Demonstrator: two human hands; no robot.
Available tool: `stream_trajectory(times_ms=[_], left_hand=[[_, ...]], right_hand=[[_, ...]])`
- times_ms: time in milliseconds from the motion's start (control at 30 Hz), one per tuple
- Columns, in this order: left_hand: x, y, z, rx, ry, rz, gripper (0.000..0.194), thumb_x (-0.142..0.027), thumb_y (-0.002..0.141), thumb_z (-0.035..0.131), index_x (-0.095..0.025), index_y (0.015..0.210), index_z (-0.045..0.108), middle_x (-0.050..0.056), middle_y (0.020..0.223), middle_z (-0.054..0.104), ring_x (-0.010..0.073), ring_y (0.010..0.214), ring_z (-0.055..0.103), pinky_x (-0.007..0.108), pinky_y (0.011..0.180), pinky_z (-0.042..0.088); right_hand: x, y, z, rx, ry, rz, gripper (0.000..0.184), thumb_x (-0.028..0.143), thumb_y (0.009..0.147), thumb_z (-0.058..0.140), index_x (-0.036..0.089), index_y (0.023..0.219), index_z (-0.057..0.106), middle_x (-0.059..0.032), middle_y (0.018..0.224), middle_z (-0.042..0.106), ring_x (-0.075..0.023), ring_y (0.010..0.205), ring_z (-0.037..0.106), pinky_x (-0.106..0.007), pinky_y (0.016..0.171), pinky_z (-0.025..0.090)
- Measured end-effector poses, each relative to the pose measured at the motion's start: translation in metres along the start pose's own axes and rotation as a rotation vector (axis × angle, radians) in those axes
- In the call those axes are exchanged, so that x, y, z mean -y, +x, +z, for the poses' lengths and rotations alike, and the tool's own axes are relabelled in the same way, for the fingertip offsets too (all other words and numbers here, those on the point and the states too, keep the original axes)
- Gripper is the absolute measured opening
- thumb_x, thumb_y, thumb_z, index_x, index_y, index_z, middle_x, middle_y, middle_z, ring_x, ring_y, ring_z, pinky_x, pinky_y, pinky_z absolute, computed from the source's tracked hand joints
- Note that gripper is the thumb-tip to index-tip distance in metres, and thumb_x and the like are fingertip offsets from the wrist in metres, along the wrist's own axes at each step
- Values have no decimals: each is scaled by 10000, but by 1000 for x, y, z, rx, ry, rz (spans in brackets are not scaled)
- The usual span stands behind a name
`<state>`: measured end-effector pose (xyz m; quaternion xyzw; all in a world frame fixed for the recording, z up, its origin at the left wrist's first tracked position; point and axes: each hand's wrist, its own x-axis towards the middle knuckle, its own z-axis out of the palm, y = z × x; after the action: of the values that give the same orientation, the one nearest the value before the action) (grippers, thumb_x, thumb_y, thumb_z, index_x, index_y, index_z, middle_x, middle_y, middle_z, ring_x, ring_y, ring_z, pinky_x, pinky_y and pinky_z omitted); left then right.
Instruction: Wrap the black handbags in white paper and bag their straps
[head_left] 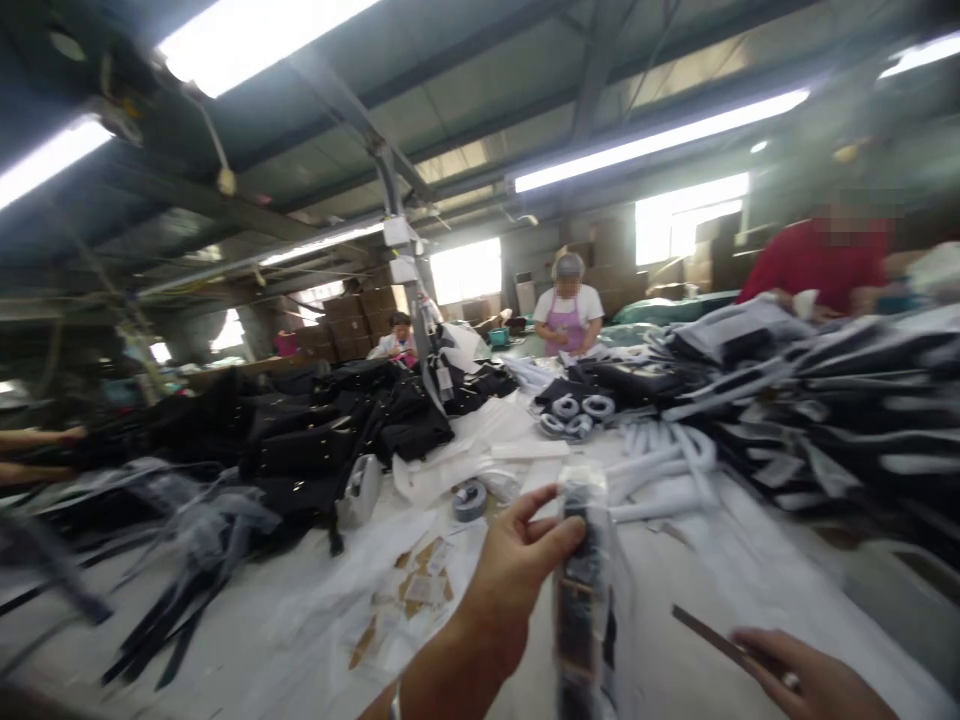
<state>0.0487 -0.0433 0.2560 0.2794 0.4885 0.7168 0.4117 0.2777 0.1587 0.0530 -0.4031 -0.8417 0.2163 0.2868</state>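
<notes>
My left hand [517,560] pinches the upper part of a long, narrow clear plastic packet [577,630], its thumb on the front face. Dark and brownish contents show through the film, too blurred to name. The packet stands upright over the white tabletop [652,570], and its lower end runs out of view. At the lower right, my right hand [814,675] is closed round a narrow dark metal blade [709,632] with a round rivet, pointing up and left. Whether it is a pair of scissors I cannot tell.
Black fabric pieces [300,440] heap at the left, near dark straps [161,610]. A grey tape roll [469,500] and brown paper scraps [424,580] lie left of the packet. White rolls [577,415] and stacked dark cloth [840,400] sit beyond. Co-workers [568,315] stand behind the piles.
</notes>
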Motion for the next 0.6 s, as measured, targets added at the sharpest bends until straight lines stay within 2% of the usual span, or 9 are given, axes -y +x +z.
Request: stream_trajectory(times_ms=[33, 67, 100, 167, 233, 300, 367, 433, 600], left_hand=[[1, 2, -1, 12, 28, -19, 753, -399, 651, 887, -130, 1288, 589, 95, 905, 783, 202, 828, 727, 294, 810, 526], [1, 4, -2, 23, 40, -34, 768, -403, 657, 883, -126, 1303, 572, 106, 926, 783, 217, 855, 732, 307, 822, 533], [2, 7, -3, 34, 49, -53, 791, -403, 658, 883, -124, 1320, 553, 115, 942, 782, 233, 880, 735, 324, 835, 541], [3, 11, -4, 29, 61, -70, 835, -400, 640, 894, -118, 1336, 528, 125, 947, 782, 251, 900, 738, 340, 845, 552], [4, 13, -3, 9, 79, -67, 857, -399, 621, 905, -115, 1335, 526, 124, 933, 784, 255, 890, 743, 333, 833, 560], [2, 12, -1, -14, 107, -61, 861, -398, 611, 910, -116, 1331, 531, 115, 907, 786, 249, 853, 749, 309, 794, 566], [0, 10, 0, -36, 142, -75, 878, -396, 609, 912, -121, 1344, 519, 104, 877, 786, 231, 785, 752, 285, 739, 569], [-2, 8, 0, -63, 169, -93, 893, -387, 607, 915, -123, 1357, 507, 91, 848, 786, 204, 698, 743, 272, 697, 571], [-8, 4, -2, -99, 240, -125, 844, -385, 603, 916, -144, 1326, 552, 76, 837, 785, 206, 659, 735, 264, 617, 567]], right_hand=[[5, 2, -14, 84, 111, 67, 245, 522, 768, 685, 295, 787, 778, -70, 836, 776, -294, 797, 733, -350, 692, 617], [16, 4, -27, 166, 239, 115, 318, 561, 783, 634, 297, 880, 782, -68, 916, 780, -307, 885, 729, -362, 753, 613], [31, 8, -40, 204, 359, 141, 389, 594, 787, 604, 281, 947, 771, -70, 971, 772, -305, 923, 720, -351, 736, 610], [68, 17, -62, 208, 515, 164, 493, 656, 789, 574, 233, 986, 731, -71, 907, 748, -251, 798, 711, -297, 619, 584], [105, 25, -80, 336, 574, 150, 506, 666, 808, 582, 207, 990, 693, -33, 739, 691, -165, 596, 631, -217, 457, 471], [132, 32, -92, 481, 630, 116, 461, 629, 818, 616, 185, 929, 668, 13, 622, 615, -103, 487, 519, -167, 379, 327], [147, 38, -97, 560, 705, 77, 395, 559, 820, 660, 167, 877, 659, 43, 591, 561, -70, 470, 460, -150, 389, 291], [153, 44, -98, 591, 778, 28, 326, 477, 816, 691, 153, 847, 667, 55, 607, 539, -54, 481, 443, -149, 430, 333], [165, 59, -86, 685, 804, -67, 211, 348, 798, 702, 138, 814, 701, 47, 600, 558, -61, 468, 463, -168, 433, 343]])
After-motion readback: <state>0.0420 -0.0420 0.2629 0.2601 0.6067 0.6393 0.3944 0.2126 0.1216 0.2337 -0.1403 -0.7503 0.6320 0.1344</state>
